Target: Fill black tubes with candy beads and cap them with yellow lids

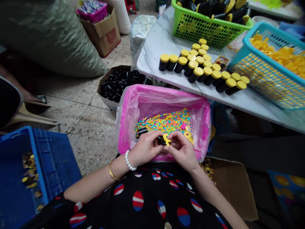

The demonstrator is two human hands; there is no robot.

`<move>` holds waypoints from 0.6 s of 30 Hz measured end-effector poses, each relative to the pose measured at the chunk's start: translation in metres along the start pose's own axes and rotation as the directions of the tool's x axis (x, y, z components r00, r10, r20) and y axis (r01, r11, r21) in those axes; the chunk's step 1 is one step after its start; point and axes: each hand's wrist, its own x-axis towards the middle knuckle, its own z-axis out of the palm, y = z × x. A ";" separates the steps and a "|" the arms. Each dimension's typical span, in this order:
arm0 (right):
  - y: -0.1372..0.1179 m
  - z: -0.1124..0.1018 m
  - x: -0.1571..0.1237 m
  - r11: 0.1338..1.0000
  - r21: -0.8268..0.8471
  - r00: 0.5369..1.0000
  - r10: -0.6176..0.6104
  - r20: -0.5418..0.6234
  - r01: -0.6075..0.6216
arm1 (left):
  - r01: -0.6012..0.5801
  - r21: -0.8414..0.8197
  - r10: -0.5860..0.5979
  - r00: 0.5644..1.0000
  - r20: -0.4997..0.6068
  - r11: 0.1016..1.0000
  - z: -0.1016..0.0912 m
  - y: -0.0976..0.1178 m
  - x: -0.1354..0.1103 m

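Head view: left hand (145,148) and right hand (182,152) together at the near edge of the plastic-lined pink bin (164,95), both pinching a yellow plastic piece (166,139). In the bin: multicoloured beads (164,121), a black tube (142,131), more yellow pieces (188,135). Beyond the bin, marble desk (152,54) with rows of yellow-capped black bottles (202,68), a green basket (205,28), a teal basket (269,66). Left of the bin, blue crate (47,159); just behind it, cardboard box of black tubes (114,86).
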 end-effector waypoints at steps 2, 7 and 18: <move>0.001 0.000 -0.001 0.998 -0.036 0.996 -0.058 -0.074 0.055 | -0.038 0.016 0.039 0.999 -0.033 0.999 0.001 -0.001 0.001; 0.002 -0.011 -0.003 0.990 -0.105 0.995 -0.086 0.048 0.090 | -0.044 0.023 0.044 0.999 -0.008 0.999 0.002 -0.002 0.000; 0.005 -0.011 0.007 0.784 0.465 0.906 0.404 0.123 -0.412 | -0.065 0.006 0.065 0.995 -0.073 0.998 0.004 -0.006 0.000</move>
